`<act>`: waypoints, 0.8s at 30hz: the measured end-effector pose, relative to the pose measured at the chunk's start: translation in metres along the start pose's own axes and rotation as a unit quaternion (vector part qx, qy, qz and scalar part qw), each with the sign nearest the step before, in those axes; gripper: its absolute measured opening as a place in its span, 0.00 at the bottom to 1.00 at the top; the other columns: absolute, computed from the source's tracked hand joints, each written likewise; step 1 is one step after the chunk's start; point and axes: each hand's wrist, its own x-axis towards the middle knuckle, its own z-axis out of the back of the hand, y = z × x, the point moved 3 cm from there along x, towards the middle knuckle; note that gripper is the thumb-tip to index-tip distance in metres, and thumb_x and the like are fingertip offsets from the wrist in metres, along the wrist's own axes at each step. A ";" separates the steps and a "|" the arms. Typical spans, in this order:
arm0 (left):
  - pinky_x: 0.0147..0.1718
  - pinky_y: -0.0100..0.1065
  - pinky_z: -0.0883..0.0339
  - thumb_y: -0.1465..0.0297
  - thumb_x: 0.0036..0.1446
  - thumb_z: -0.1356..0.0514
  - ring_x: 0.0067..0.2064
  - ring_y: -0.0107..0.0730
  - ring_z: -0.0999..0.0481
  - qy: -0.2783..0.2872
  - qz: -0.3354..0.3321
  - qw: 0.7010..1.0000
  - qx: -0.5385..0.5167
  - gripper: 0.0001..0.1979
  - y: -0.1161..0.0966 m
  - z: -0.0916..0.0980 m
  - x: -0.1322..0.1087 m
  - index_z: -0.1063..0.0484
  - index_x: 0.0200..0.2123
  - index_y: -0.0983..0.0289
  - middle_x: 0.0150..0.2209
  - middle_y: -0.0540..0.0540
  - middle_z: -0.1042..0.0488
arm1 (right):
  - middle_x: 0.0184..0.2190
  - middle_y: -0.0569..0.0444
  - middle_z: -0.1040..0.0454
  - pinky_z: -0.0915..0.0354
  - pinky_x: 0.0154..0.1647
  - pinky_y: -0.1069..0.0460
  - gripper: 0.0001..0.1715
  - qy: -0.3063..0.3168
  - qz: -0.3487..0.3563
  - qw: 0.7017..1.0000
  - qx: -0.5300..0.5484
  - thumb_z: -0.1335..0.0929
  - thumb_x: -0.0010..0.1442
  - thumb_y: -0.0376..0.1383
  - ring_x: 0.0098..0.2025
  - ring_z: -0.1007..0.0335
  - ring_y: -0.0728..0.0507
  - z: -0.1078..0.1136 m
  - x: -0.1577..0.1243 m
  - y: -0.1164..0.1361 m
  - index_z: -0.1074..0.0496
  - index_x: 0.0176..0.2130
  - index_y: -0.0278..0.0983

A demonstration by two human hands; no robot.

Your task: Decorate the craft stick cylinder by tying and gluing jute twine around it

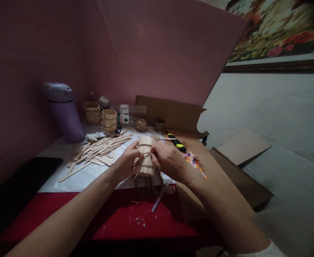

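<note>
A small cup made of pale wooden sticks [147, 169], with twine wound around it, is held over the front part of the white sheet [50, 184]. My left hand [128, 159] grips its left side, the thumb on the sticks. The fingers of my right hand [167, 157] are pinched together at its right side, by the twine; what lies between them is too small to make out. Below the cup, partly hidden, are the looped handles of scissors [161, 182].
Loose wooden sticks [92, 153] are piled at the left, before two finished stick cups [109, 121] and a purple bottle [67, 119]. A twine ball [141, 124], a roll of tape [159, 124] and a black-yellow cutter [176, 141] lie behind. A pen [159, 200] lies in front.
</note>
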 end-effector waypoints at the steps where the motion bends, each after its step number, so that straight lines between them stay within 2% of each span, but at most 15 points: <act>1: 0.26 0.35 0.29 0.76 0.37 0.43 0.30 0.36 0.26 -0.001 0.001 1.000 0.003 0.33 0.000 0.000 0.000 0.30 0.52 0.62 0.38 0.54 0.23 | 0.29 0.51 0.31 0.39 0.32 0.51 0.07 0.001 -0.004 1.000 0.004 0.39 0.65 0.28 0.31 0.35 0.45 0.000 0.000 0.000 0.33 0.35 0.34; 9: 0.28 0.33 0.30 0.77 0.35 0.42 0.33 0.36 0.25 -0.009 0.008 1.000 0.004 0.35 -0.005 -0.004 -0.005 0.31 0.52 0.63 0.39 0.55 0.23 | 0.29 0.52 0.30 0.38 0.32 0.51 0.06 -0.005 -0.016 1.000 0.022 0.39 0.64 0.27 0.31 0.34 0.45 -0.004 -0.003 -0.001 0.35 0.35 0.36; 17: 0.30 0.36 0.29 0.77 0.33 0.41 0.37 0.41 0.23 0.047 0.022 0.999 -0.009 0.39 -0.002 -0.002 -0.004 0.33 0.55 0.61 0.43 0.58 0.23 | 0.29 0.52 0.31 0.38 0.33 0.51 0.06 0.001 -0.027 0.999 0.033 0.38 0.64 0.28 0.31 0.36 0.46 0.001 -0.006 -0.002 0.35 0.35 0.36; 24: 0.32 0.35 0.29 0.77 0.31 0.41 0.39 0.42 0.23 0.051 0.001 0.999 0.005 0.37 -0.004 -0.007 -0.004 0.31 0.52 0.64 0.45 0.60 0.23 | 0.29 0.52 0.31 0.38 0.33 0.51 0.06 -0.019 -0.021 0.999 0.028 0.39 0.64 0.28 0.31 0.36 0.46 0.000 -0.010 -0.002 0.36 0.35 0.36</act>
